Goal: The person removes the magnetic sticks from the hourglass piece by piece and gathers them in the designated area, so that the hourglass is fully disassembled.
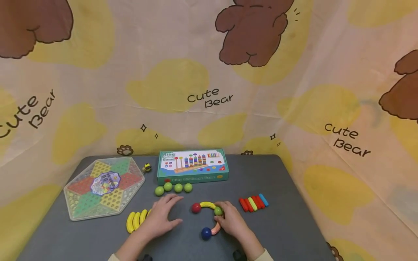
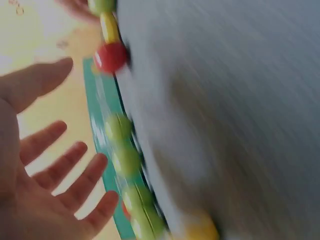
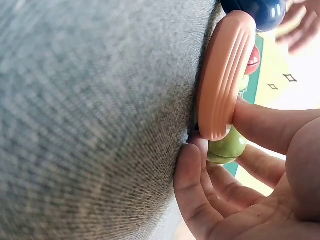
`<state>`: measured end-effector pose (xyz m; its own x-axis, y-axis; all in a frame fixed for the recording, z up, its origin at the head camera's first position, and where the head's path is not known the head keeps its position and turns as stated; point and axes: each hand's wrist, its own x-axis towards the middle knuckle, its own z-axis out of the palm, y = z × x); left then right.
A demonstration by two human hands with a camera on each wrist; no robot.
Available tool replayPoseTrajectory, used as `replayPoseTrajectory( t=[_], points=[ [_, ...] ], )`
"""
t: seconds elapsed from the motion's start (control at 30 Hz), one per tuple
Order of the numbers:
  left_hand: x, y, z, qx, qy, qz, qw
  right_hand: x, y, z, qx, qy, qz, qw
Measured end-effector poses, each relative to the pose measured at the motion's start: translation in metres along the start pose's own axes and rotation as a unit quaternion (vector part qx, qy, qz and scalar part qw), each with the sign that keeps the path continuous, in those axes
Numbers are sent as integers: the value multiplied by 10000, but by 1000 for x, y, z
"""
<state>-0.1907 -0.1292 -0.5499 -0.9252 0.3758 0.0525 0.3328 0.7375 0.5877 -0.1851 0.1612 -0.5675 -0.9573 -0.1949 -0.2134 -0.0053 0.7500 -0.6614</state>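
My right hand curls its thumb and fingers around a green ball on the dark table. That ball sits in a curved chain with a red ball, a curved yellow stick, a curved salmon-orange stick and a blue ball. In the right wrist view the thumb tip lies against the ribbed orange stick, close to the green ball. My left hand hovers, fingers spread and holding nothing, between the chain and several curved yellow sticks, partly covering the latter.
Several loose green balls lie in front of a Ring Challenge Game box. On the left is a hexagonal star-patterned case, with a small bee figure beside it. Several red, yellow and blue straight sticks lie at the right.
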Motion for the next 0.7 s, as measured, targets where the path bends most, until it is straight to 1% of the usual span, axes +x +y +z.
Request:
replayPoseTrajectory(
  t=[0.1,0.13,0.2,0.33,0.5,0.53,0.6,0.67,0.7],
  points=[
    [17,20,18,-86,-101,3,9999,-1,2,0,-26,60,-5,10000],
    [22,25,24,-118,-133,-38,9998,-1,2,0,-32,78,-7,10000],
    [29,33,35,-165,-213,-229,9994,-1,3,0,-54,99,-13,9999],
    [38,41,51,-278,-331,-668,9968,0,4,3,-65,86,4,9999],
    [44,49,59,-247,-404,-985,9940,0,3,4,-85,92,19,9999],
    [45,51,61,-211,-397,-1058,9934,0,3,4,-80,89,31,9999],
    [46,53,63,-88,-282,-1121,9933,0,2,4,-73,88,46,9999],
    [46,53,67,104,-81,-1114,9937,0,2,3,-71,75,57,9999],
    [46,53,69,224,57,-1056,9941,1,1,3,-75,63,59,9999]
  ],
)
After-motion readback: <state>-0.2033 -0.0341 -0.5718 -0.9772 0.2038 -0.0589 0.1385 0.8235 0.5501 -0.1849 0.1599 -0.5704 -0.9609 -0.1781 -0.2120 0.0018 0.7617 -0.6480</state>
